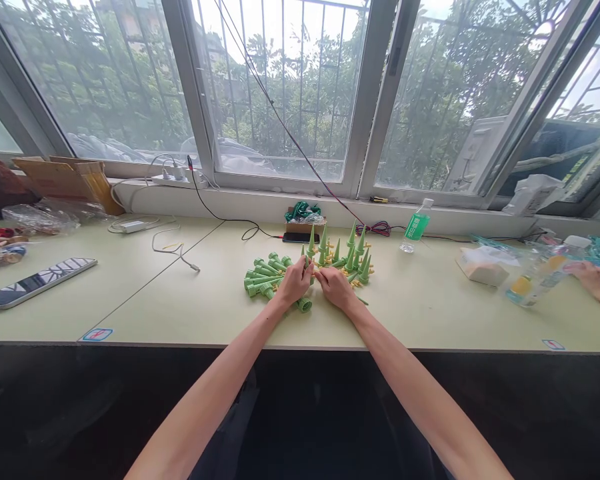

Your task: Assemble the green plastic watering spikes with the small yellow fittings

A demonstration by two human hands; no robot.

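In the head view my left hand (295,280) and my right hand (336,287) meet fingertip to fingertip near the table's front edge. The left fingers are closed around a green plastic watering spike, mostly hidden by the hand. My right hand is closed too, pinching a small yellow piece at the spike. Several green ribbed tubes (261,283) lie fanned out left of my hands. Green pointed spikes (365,267) with small yellow valves stand or lie in a cluster behind and right of them. One green open-ended tube (305,305) rests just below my left hand.
A phone (300,237) and a small box (305,227) lie behind the pieces. To the right are a green-labelled bottle (416,227), a tissue box (483,267), a larger bottle (540,273) and another person's hand (595,280). Cables (177,250) and a tablet-like slab (37,283) lie left.
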